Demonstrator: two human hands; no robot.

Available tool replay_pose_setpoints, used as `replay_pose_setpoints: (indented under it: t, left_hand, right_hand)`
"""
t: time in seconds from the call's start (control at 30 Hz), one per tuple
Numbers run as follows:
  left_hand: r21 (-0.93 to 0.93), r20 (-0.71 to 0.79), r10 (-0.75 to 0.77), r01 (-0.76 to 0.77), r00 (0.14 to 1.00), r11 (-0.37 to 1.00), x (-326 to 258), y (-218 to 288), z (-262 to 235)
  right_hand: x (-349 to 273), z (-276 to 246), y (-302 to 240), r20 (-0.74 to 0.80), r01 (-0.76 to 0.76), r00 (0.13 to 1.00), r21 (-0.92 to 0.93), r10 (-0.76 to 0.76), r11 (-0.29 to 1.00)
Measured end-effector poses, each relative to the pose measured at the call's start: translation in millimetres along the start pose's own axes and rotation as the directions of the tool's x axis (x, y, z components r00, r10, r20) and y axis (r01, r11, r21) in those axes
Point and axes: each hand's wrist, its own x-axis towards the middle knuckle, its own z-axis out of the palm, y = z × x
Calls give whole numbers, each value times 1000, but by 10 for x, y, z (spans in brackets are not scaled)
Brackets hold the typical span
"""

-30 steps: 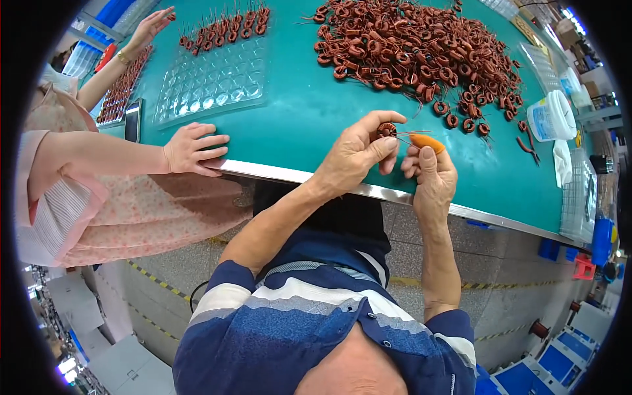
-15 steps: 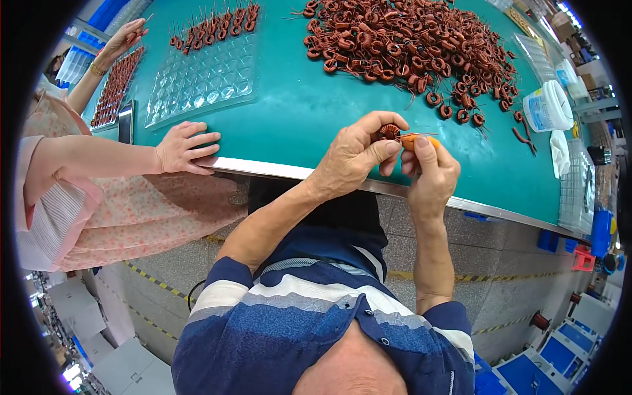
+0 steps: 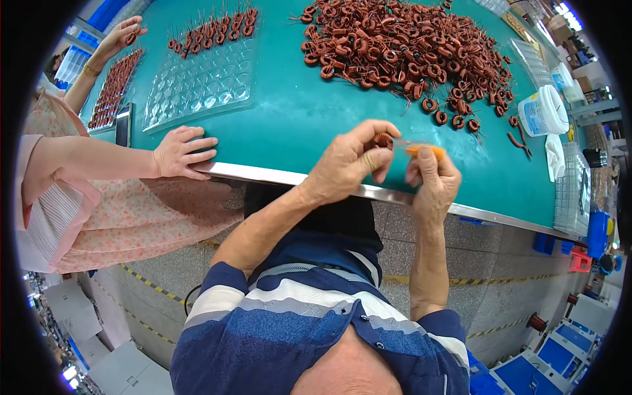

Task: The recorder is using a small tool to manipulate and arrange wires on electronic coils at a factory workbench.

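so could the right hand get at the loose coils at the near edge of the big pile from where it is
Probably yes. The right hand holds an orange tool, and only bare green mat lies between it and the nearest loose coils; nothing blocks the way.

The tabletop [image 3: 296, 118] is covered in a teal-green mat and edged along its near side with a metal strip [image 3: 276, 176]. A large heap of copper-brown wound ring coils [image 3: 401, 46] spreads over its far middle and right, thinning to loose single coils near the right. At the far left lies a clear plastic cell tray [image 3: 201, 82], with a row of coils [image 3: 210, 29] along its far edge. Left of it sits a dark tray filled with coils [image 3: 112, 89], and a dark phone [image 3: 122, 126] lies just beside it. A white tub [image 3: 543, 112] stands at the right, with a white cloth [image 3: 556, 158] nearer.
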Motion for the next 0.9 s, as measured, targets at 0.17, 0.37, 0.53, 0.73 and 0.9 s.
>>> replay_pose_setpoints:
  t: [0.17,0.37,0.53,0.73,0.9]
  left_hand:
    - [-70,70,-46,51,997,996,19,69,-38]
    - [-17,73,-186,188,980,982,6,55,-42]
    - [240,43,-117,103,992,965,-8,48,-19]
    - [586,54,225,-213,973,782,-81,-26,95]
    - [519,-82,190,-121,978,846,-104,-72,136]
  right_hand:
    - [16,-41,12,62,355,934,-73,-351,932]
    - [34,-71,-44,93,329,944,-230,-316,916]
    - [-34,-103,-81,117,129,987,-197,-107,972]
    - [1,-99,-136,122,-100,987,-37,104,994]
    - [21,-42,-94,-7,-32,999,-19,32,999]
